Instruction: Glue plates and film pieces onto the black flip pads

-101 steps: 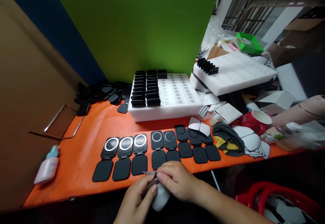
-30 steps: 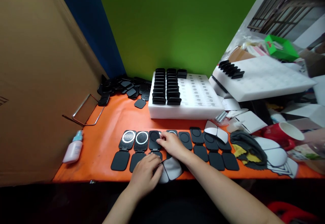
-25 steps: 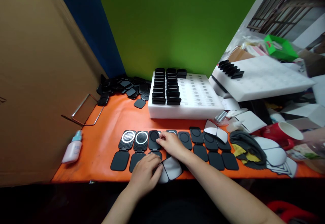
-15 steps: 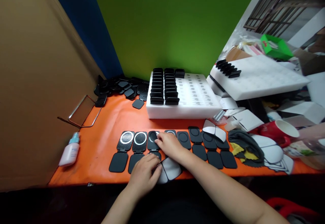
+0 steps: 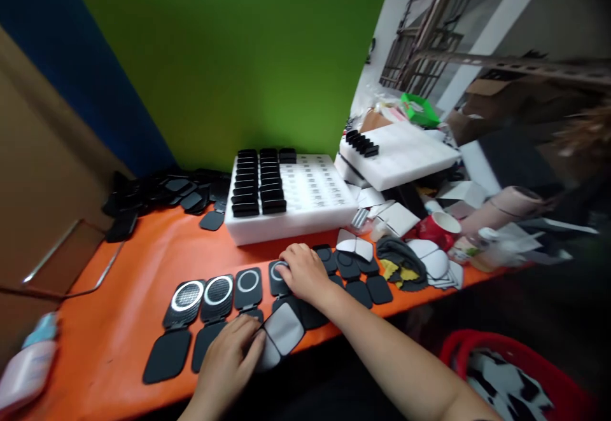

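Note:
A row of black hinged folding pads lies along the table's front; several upper halves carry a pale ring, such as the pad with the smooth face (image 5: 248, 287). My left hand (image 5: 231, 351) is closed on a white two-panel sheet with dark edges (image 5: 285, 329), held over the lower halves of the row. My right hand (image 5: 305, 273) rests at the upper half of another ringed pad (image 5: 277, 271), its fingers curled together and the thumb beside the ring. Whatever those fingertips pinch is hidden. A similar white two-panel sheet (image 5: 354, 246) lies across pads farther right.
A white foam block (image 5: 291, 227) behind the row holds upright black pieces in slots. Loose black pads (image 5: 157, 195) are heaped at back left. A wire stand (image 5: 67, 249) and spray bottle (image 5: 31, 364) stand left. Right are cloth (image 5: 401, 262), a red mug (image 5: 439, 229) and a second foam block (image 5: 401, 154).
My right hand has moved one pad to the right along the row, uncovering the third pad's pale ring. The left hand still holds the white sheet. The view has swung to the right.

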`<state>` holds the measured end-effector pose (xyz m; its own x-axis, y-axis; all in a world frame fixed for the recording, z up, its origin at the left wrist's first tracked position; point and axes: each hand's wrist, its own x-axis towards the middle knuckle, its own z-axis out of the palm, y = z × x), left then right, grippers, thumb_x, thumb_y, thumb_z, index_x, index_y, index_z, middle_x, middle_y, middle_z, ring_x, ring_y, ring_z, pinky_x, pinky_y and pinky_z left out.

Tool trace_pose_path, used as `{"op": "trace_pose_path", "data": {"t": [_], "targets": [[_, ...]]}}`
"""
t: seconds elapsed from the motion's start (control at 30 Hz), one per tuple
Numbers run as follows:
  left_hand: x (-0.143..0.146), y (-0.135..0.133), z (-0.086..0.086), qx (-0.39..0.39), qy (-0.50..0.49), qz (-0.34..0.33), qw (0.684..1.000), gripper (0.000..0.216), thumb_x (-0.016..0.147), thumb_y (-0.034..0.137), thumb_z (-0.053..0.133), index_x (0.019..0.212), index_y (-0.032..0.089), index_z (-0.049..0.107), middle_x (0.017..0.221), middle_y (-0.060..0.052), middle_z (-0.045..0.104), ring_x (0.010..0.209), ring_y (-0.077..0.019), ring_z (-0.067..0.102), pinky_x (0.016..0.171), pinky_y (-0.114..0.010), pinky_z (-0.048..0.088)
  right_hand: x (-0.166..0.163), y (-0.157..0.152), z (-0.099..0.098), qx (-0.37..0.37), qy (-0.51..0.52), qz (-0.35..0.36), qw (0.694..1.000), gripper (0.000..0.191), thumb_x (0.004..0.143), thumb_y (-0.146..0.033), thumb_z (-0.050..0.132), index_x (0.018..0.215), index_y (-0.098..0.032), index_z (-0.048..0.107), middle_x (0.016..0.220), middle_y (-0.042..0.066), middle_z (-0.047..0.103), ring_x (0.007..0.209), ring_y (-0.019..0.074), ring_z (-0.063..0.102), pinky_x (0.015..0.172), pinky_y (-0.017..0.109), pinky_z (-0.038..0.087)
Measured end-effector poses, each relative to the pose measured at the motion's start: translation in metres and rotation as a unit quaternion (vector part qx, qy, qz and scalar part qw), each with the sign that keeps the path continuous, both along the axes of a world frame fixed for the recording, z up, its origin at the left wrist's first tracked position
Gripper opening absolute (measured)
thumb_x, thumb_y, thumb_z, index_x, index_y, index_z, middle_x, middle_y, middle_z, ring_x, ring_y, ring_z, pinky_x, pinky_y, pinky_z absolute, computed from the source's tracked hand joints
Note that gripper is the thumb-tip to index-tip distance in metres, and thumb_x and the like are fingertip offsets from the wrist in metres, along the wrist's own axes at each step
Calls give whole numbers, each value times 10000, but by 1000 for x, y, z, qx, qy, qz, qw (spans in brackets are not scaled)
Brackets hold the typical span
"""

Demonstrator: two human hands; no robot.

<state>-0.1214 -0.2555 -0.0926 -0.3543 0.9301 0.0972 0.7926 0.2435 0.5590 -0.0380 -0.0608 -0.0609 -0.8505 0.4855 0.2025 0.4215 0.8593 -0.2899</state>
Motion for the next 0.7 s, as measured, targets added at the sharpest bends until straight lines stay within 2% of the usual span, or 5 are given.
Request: {"op": "trace_pose_path", "data": {"t": [0.17, 0.33, 0.43, 0.57, 0.7], "targets": [[1, -1, 4, 39, -61, 43, 996, 223, 805, 412, 476, 820, 227, 599, 873, -38, 651, 832, -202, 608, 708, -267, 483, 79, 55, -7, -15, -9, -180, 984, 532, 714, -87, 487, 1241, -136, 447, 1327, 112, 406, 1240, 245, 299, 1014, 365, 235], [24, 9, 21, 72, -228, 195, 951, 364, 736, 504, 521, 911, 199, 615, 980, -56, 662, 971, -255, 582, 778, -300, 492, 104, 81, 5, -75, -12, -257, 964, 445, 807, -80, 332, 1223, -111, 486, 1218, 119, 530, 1133, 219, 466, 957, 342, 350], [46, 26, 20, 58, -359, 267, 892, 453, 691, 529, 557, 977, 181, 609, 1069, -61, 647, 1069, -283, 535, 852, -346, 472, 104, 38, 22, -70, 110, -180, 975, 510, 821, -62, 264, 1308, -154, 384, 1316, 54, 447, 1191, 138, 408, 1007, 274, 306], [73, 42, 9, 61, -548, 157, 820, 486, 659, 574, 557, 966, 206, 635, 1041, -40, 664, 1056, -286, 551, 871, -385, 473, 113, -36, 25, -96, 83, 92, 988, 641, 770, -243, 496, 1366, -279, 263, 1396, -6, 329, 1283, 192, 272, 1076, 372, 171], [88, 41, 9, -16, -586, 67, 808, 479, 756, 609, 408, 901, 243, 680, 997, -33, 680, 1040, -267, 570, 870, -434, 471, 146, -55, 8, -161, 67, 106, 979, 636, 772, -289, 500, 1362, -277, 265, 1401, 8, 318, 1232, 187, 371, 1036, 354, 273]]}}
